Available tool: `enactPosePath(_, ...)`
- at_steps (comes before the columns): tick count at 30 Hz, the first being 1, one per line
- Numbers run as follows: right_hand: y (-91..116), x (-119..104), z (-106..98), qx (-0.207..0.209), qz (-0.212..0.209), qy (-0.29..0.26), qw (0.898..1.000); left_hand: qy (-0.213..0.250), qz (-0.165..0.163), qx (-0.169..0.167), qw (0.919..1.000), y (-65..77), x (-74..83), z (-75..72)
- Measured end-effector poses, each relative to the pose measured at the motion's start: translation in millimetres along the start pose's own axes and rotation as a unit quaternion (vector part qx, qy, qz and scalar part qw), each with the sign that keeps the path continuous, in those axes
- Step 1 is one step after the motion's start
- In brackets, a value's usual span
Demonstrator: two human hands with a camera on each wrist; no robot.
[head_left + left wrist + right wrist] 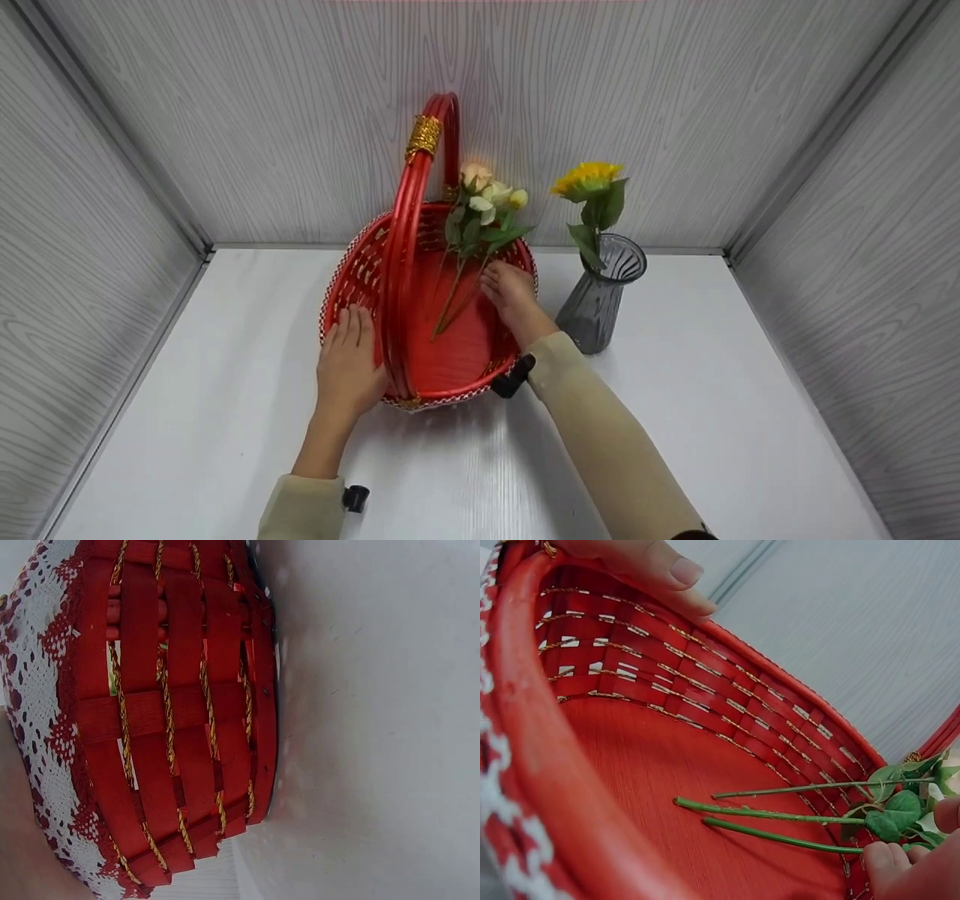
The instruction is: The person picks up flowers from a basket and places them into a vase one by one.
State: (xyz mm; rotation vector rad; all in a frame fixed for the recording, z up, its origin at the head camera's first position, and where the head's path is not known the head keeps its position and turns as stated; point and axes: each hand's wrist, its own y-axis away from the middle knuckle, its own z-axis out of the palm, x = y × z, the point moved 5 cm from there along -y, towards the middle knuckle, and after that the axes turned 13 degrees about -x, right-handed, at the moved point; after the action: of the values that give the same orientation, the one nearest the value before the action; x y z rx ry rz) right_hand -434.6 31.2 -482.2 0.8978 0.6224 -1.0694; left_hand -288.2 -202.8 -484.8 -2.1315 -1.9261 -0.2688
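A red woven basket [457, 367] with a tall red handle [397, 247] and white-red lace trim stands on the table. My left hand [348, 367] rests on its left rim, fingers fairly straight. Inside the basket, my right hand [511, 291] pinches a green stem [780, 838] of the artificial roses. Peach and cream rose heads [487, 191] lean against the far inner side, above green leaves [900, 811]. Their lower ends lie over the red basket floor [630, 757]. In the left wrist view, the basket's slatted outer wall [180, 712] fills the left half.
Right of the basket stands a grey ribbed glass vase [596, 307] holding a yellow sunflower [589, 180]. A white tabletop [202, 420] lies beneath everything, with wood-grain panels [315, 112] behind and at both sides.
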Motion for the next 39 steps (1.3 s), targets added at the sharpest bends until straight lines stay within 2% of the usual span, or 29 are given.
enactPosePath(5, -5, 5, -1, 0.001, -0.005, -0.002, 1.0, -0.001, -0.002, 0.0, 1.0, 0.4, 0.1, -0.3)
enactPosePath(13, -11, 14, -7, -0.007, 0.011, 0.026, 1.0, 0.003, -0.003, 0.0, 1.0, 1.3, 0.1, 1.7)
enactPosePath(23, -14, 17, -2, -0.039, 0.022, 0.046, 0.998, 0.006, -0.008, 0.004, 0.9999, 0.7, -1.5, 1.2)
enactPosePath(32, -15, 18, -3, -0.043, 0.027, 0.039, 0.998, 0.017, -0.009, 0.007, 0.9998, 0.5, -0.6, 0.7)
enactPosePath(39, -15, 19, -6, -0.043, 0.012, 0.015, 0.999, 0.026, -0.019, -0.001, 0.9995, 1.2, -0.8, 1.7)
